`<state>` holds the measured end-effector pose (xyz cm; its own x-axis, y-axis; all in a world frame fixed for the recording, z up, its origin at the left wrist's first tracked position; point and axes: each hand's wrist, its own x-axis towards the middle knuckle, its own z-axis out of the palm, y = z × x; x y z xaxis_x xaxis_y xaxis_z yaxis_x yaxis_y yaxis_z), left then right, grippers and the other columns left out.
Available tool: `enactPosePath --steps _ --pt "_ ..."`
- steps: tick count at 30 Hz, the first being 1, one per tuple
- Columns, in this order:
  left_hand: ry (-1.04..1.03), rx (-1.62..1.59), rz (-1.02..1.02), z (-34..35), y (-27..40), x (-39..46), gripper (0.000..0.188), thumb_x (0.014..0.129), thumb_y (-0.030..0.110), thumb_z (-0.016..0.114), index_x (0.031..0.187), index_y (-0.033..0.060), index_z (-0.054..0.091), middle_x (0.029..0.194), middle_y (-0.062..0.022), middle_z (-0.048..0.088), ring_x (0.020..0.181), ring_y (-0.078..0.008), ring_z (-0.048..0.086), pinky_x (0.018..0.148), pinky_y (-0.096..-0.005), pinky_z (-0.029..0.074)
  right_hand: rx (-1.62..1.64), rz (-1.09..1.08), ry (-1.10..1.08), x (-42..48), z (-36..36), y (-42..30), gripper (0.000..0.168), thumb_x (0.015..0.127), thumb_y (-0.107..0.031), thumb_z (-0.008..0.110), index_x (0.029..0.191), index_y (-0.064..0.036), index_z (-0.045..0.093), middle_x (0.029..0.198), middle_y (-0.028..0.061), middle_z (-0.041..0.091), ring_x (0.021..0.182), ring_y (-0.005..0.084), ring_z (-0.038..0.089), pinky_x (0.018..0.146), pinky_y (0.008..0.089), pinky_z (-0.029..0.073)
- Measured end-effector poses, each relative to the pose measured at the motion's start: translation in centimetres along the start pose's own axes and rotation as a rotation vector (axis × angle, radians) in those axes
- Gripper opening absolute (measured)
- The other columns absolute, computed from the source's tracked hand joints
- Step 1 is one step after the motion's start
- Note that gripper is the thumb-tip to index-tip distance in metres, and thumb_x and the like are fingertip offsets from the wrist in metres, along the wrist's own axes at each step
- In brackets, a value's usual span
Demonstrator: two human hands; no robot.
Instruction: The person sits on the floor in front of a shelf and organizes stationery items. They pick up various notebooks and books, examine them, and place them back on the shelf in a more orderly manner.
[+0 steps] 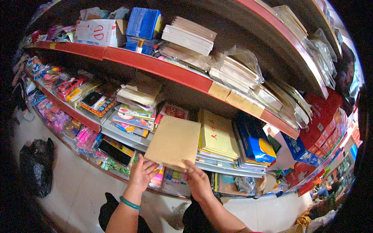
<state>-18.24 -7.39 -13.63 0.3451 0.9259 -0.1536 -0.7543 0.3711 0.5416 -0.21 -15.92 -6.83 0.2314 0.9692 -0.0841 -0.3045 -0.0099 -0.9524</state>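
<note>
A stack of tan paper envelopes or kraft-covered books (174,139) lies at the front of the middle shelf, its near edge towards me. My right hand (198,180) touches that near edge at its right corner, fingers bent; whether it grips the stack is unclear. By the near left corner is my left hand (142,173), palm turned up and fingers spread, with a green bangle (130,203) on the wrist. Just right of the tan stack lies a pile of pale yellow booklets (220,135) with red writing. Stacked children's books (135,116) are to its left.
The red-edged upper shelf (157,68) runs above my hands, bearing paper stacks (189,35) and blue packs (143,23). A blue box (258,145) stands at the right. Packaged toys (52,113) fill the lower left. A black plastic bag (38,169) lies on the floor.
</note>
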Motion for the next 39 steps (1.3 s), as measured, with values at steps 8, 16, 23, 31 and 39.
enactPosePath --steps 8,16,23,31,39 --pt "-0.005 0.303 0.037 0.0 -1.7 0.2 0.034 0.086 0.017 0.057 0.115 0.0015 0.05 0.104 -0.0087 0.058 0.092 -0.0191 0.058 0.074 -0.0365 0.05 -0.523 -0.051 -0.096 -3.4 -3.5 0.5 0.028 0.091 -0.011 0.048 0.116 -0.001 0.053 0.104 0.0029 0.058 0.086 0.0073 0.049 0.072 0.0224 0.041" --pt "0.047 0.232 -0.07 1.1 -1.6 -0.9 0.028 0.086 0.012 0.055 0.111 0.0005 0.053 0.1 -0.0086 0.059 0.086 -0.0184 0.059 0.07 -0.0321 0.05 -0.323 -0.093 0.07 -1.4 -5.4 2.8 0.034 0.09 -0.014 0.049 0.12 0.0 0.043 0.109 0.0091 0.054 0.097 0.0159 0.051 0.084 0.0302 0.042" --pt "0.052 0.335 0.009 0.1 -2.3 -0.7 0.029 0.086 0.01 0.055 0.113 -0.0008 0.052 0.103 -0.0079 0.059 0.089 -0.0151 0.057 0.078 -0.0282 0.045 -0.257 0.136 -0.016 -1.3 -5.7 3.2 0.031 0.092 -0.025 0.047 0.117 -0.006 0.049 0.096 0.0009 0.056 0.08 0.0088 0.05 0.063 0.0245 0.042" --pt "0.008 0.295 0.118 0.9 -1.7 -1.1 0.023 0.087 0.008 0.051 0.108 -0.0013 0.053 0.101 -0.0062 0.06 0.088 -0.0125 0.056 0.079 -0.0267 0.045 -0.381 -0.04 -0.024 -1.1 -3.5 3.3 0.031 0.092 -0.025 0.046 0.117 -0.006 0.046 0.093 -0.0008 0.054 0.075 0.0077 0.048 0.059 0.0226 0.041" --pt "0.035 0.284 0.137 0.3 -1.5 -1.2 0.025 0.085 0.008 0.054 0.109 -0.0012 0.053 0.103 -0.0075 0.058 0.092 -0.0133 0.054 0.081 -0.0282 0.043 -0.243 0.119 -0.015 -1.3 -2.4 2.8 0.027 0.09 -0.018 0.049 0.114 -0.005 0.047 0.093 0.0008 0.056 0.078 0.0093 0.05 0.059 0.0233 0.041"
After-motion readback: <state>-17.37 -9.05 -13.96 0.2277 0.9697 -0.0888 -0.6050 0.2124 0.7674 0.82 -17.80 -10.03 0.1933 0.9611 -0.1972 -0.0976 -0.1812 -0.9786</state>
